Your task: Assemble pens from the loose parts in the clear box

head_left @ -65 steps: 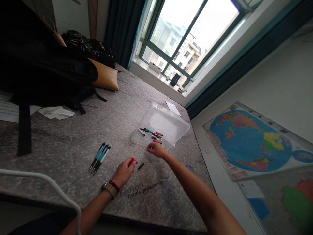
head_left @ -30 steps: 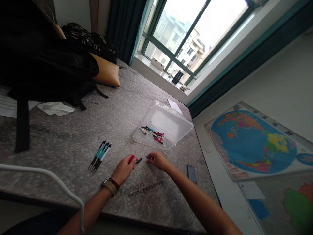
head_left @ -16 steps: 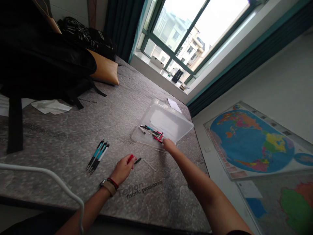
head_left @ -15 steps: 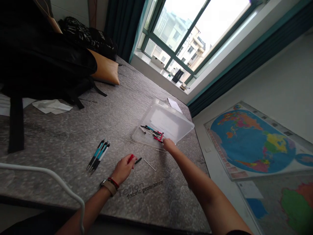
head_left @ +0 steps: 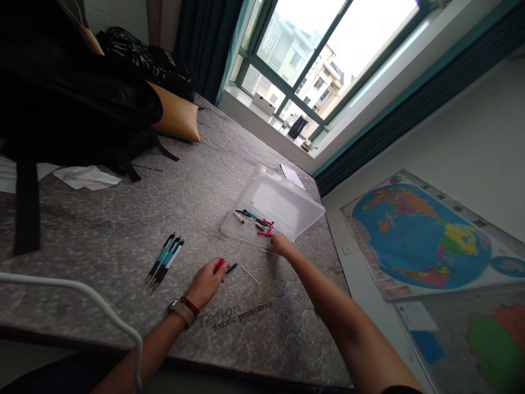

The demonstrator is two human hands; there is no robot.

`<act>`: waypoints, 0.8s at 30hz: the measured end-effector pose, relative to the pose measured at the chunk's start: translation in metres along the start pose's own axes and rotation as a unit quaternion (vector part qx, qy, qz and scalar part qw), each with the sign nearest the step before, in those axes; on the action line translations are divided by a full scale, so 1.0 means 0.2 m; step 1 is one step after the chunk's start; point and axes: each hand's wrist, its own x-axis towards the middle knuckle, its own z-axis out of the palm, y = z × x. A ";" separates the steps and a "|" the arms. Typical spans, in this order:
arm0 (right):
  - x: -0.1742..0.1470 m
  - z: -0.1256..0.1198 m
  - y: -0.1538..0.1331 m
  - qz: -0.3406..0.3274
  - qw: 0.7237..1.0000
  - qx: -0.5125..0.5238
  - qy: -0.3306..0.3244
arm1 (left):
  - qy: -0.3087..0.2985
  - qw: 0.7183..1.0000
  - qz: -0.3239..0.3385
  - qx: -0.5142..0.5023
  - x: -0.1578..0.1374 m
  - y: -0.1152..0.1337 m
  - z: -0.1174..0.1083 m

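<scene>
My left hand (head_left: 207, 282) rests on the mattress-like surface, its fingers closed around a red pen part (head_left: 219, 266). A black pen part (head_left: 232, 268) juts out just beyond its fingertips; whether the hand grips this too is unclear. My right hand (head_left: 280, 244) is curled at the near edge of a clear plastic box (head_left: 283, 200); its fingertips are hidden. Inside the box lies a pile of red, black, white and teal pen parts (head_left: 258, 221). A thin white refill (head_left: 250, 276) lies between my hands, and another thin refill (head_left: 264, 251) is partly under my right hand.
Three assembled teal, black and white pens (head_left: 165, 261) lie side by side left of my left hand. A white cable (head_left: 90, 295) arcs across the near left. Black bags (head_left: 74, 104), a tan pouch (head_left: 180, 115) and crumpled paper (head_left: 88, 178) sit at the back left.
My right hand has drawn back slightly toward me and to the left, away from the pen parts in the box. My left hand stays put with the red pen part.
</scene>
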 end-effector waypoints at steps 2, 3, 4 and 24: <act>-0.04 0.00 -0.02 -0.018 1.000 0.003 0.003 | 0.002 1.000 -0.003 -0.002 0.00 0.01 0.00; -0.06 0.00 -0.04 -0.029 1.000 0.010 0.008 | 0.002 1.000 -0.003 -0.003 0.00 0.01 0.00; -0.10 0.01 -0.06 -0.043 0.999 0.023 0.017 | 0.002 1.000 -0.002 -0.004 0.00 0.01 0.00; 0.24 -0.18 0.07 0.097 0.994 0.020 0.053 | 0.006 1.000 -0.019 -0.004 0.02 0.00 0.00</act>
